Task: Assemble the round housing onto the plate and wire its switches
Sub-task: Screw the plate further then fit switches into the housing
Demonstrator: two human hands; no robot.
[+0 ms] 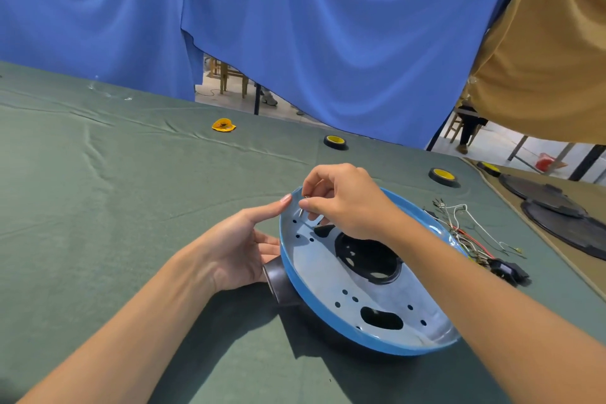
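The plate (319,275), blue with a pale inner face, sits tilted on the desk (131,207) just right of centre, hollow side up. The black housing (278,285) lies under it, its round spout sticking out at the plate's 9 o'clock and more of it showing through the big centre hole.

The right hand (344,203) reaches over the plate's 11 o'clock edge and pinches a small screw (301,210) between thumb and forefinger, just above a cluster of holes. The left hand (242,246) is released, fingers straight: its forefinger tip touches the rim at 11 o'clock, and the other fingers lie beside the spout.

At the plate's 3 o'clock lie loose wires (465,233) with black switches (506,270). Tape rolls (335,142) stand at 12 and 1 o'clock, well apart from it. Black discs (557,216) lie at the far right.
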